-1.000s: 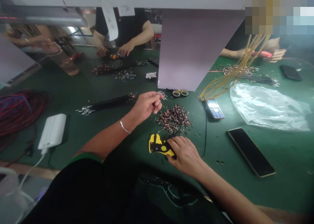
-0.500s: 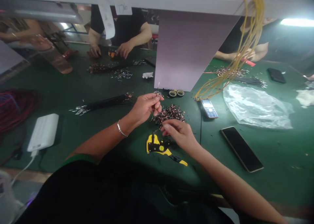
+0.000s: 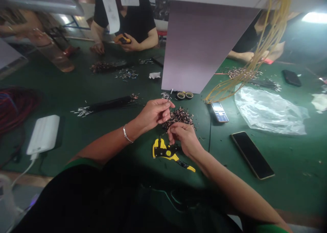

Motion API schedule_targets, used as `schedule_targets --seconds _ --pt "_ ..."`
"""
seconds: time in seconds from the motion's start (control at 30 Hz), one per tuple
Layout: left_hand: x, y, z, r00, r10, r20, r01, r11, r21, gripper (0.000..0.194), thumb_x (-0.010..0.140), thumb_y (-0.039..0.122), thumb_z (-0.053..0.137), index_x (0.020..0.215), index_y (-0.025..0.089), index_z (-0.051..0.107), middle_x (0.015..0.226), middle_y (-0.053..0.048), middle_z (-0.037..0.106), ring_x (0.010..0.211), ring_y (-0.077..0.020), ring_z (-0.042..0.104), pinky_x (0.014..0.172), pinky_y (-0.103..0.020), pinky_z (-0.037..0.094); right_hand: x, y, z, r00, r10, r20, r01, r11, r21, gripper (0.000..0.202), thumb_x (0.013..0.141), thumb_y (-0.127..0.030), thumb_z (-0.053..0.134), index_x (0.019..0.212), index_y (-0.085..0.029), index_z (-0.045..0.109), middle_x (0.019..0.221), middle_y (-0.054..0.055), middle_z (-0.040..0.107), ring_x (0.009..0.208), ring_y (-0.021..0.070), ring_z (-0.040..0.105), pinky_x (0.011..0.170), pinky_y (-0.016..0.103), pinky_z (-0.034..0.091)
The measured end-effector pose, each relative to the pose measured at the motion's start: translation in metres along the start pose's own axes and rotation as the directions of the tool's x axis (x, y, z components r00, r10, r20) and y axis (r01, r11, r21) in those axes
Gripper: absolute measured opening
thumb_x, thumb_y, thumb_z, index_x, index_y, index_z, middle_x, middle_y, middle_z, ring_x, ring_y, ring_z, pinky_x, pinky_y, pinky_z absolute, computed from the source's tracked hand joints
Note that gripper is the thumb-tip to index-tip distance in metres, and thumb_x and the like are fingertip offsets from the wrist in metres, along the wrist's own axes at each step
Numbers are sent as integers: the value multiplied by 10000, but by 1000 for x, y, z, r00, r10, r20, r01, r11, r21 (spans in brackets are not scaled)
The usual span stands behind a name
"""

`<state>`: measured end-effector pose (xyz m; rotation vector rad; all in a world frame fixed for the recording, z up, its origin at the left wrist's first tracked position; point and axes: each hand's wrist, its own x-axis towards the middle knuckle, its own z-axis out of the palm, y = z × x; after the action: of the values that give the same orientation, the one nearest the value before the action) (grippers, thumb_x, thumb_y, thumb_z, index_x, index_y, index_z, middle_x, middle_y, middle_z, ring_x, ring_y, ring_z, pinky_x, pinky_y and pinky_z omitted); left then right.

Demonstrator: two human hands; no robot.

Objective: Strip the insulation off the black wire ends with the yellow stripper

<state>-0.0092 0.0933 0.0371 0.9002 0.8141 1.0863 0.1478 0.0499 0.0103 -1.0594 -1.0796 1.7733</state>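
My left hand (image 3: 156, 113) is closed in a pinch on a thin dark wire with a pale tip (image 3: 172, 90) that sticks up past the fingertips. Below and to its right, my right hand (image 3: 186, 137) has its thumb and fingers pressed together; whatever lies between them is hidden. Behind that hand is a heap of short dark wire pieces (image 3: 182, 115) with coppery ends. A small pile of silvery terminals (image 3: 166, 96) lies just beyond my left hand. Yellow-and-black wire strippers (image 3: 167, 153) rest on the green table, close under my right hand.
A bundle of black wires (image 3: 109, 105) lies left, near a white power bank (image 3: 43, 134). Two tape rolls (image 3: 185, 95) sit by the upright panel (image 3: 204, 45). Rightward are a keypad phone (image 3: 220, 112), a smartphone (image 3: 252, 154), a plastic bag (image 3: 270, 110) and hanging yellow wires (image 3: 242, 76). Co-workers sit opposite.
The wire in my left hand has tilted and its tip shifted right. My right hand has drawn slightly left with its fingers curled in. A co-worker opposite has raised an orange-and-black tool.
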Motion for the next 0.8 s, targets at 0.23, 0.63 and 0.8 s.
schedule_targets --seconds 0.23,0.63,0.8 --pt "-8 -6 9 999 -28 34 25 995 94 142 832 241 692 723 150 696 425 70 355 363 -41 346 385 -232 203 3 -3 2 995 103 8 -103 994 46 111 556 -188 533 459 -174 583 339 -65 413 299 57 251 282 190 177" --pt "7 19 -14 998 47 -43 -43 996 76 103 828 217 665 768 134 677 446 76 360 354 -31 332 358 -193 177 -11 0 -9 990 117 80 -120 992 28 108 588 -175 592 554 -149 691 381 -39 504 337 65 372 338 191 277" --pt "5 16 -12 998 32 -57 -29 999 44 103 860 183 616 783 134 663 460 77 361 361 -35 349 372 -192 211 -6 -15 -22 1000 6 14 -7 999 38 74 669 -212 742 719 -175 783 542 0 674 458 107 560 474 245 466"
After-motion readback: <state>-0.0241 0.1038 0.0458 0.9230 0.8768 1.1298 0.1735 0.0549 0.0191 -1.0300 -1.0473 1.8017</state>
